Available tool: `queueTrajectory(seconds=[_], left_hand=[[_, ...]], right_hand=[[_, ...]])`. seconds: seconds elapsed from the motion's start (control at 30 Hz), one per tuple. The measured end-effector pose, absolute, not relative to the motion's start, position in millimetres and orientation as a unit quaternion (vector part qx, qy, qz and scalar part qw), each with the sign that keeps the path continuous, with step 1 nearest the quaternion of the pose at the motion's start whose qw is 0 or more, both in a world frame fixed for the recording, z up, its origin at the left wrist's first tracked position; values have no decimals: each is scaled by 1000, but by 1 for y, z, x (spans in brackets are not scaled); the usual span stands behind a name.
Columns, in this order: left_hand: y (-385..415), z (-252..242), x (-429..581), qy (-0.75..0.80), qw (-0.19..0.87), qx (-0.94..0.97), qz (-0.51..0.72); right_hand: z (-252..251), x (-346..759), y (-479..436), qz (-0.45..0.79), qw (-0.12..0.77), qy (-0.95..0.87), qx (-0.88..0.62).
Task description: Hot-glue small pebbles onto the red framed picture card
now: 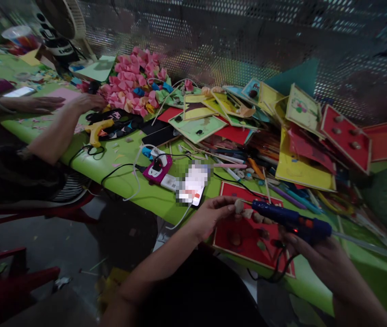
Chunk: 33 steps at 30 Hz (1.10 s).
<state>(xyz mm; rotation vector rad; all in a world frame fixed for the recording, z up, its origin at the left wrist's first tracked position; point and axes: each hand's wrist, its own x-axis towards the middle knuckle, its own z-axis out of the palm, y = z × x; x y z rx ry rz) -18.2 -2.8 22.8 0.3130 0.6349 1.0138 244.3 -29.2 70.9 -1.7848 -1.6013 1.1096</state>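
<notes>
In my right hand (311, 247) is a blue glue gun (292, 219), its small red light lit and a long glue stick (367, 244) sticking out of the back. My left hand (215, 215) pinches a small pale stone (239, 206) between thumb and fingertips. The gun's nozzle points at that stone, close to or touching it; I cannot tell which. Below both hands lies a red board (224, 231) with a thin light frame, and several small stones (236, 239) rest on it. The gun's black cord (278, 268) loops over the board's near right part.
A lit phone (193, 184) and a purple power strip (157, 169) with cables lie left of the board. Framed cards (196, 127), pens and sticks pile up behind. At the left, another person's hands (84, 103) work near pink paper pieces (135, 81) and a yellow glue gun (97, 131).
</notes>
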Motion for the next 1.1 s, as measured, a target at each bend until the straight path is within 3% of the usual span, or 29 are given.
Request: queueTrajectory(seconds=[0.77, 1.1], left_hand=[[-3, 17, -18, 291, 814, 153, 478], [-1, 23, -19, 291, 820, 128, 476]], right_hand=[[71, 248, -38, 420, 224, -594, -649], [69, 243, -39, 434, 259, -585, -634]])
